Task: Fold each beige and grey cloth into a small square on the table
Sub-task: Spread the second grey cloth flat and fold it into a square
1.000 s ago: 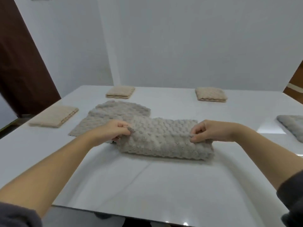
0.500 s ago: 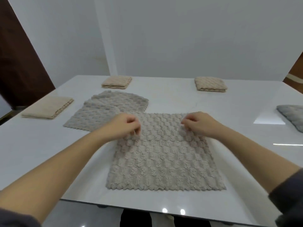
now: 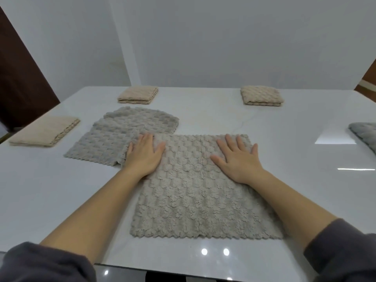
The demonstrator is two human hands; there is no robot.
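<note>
A beige fluffy cloth [image 3: 195, 200] lies spread flat on the white table [image 3: 203, 115] in front of me. My left hand [image 3: 143, 154] presses flat on its far left corner, fingers straight. My right hand [image 3: 238, 159] lies flat on its far right part, fingers spread. Behind and to the left lie more unfolded grey-beige cloths [image 3: 114, 137], overlapping each other. Folded beige squares sit at the left [image 3: 44, 131], the back left [image 3: 138, 95] and the back right [image 3: 261, 96].
A grey cloth [image 3: 364, 135] lies at the table's right edge, partly cut off. A white wall stands behind the table and a dark brown panel [image 3: 18, 78] at the left. The table's near edge runs just below the spread cloth.
The cloth was a bunched strip pinched by both hands; it was pulled open towards me. Both hands have let go of it and now lie flat on its far part.
</note>
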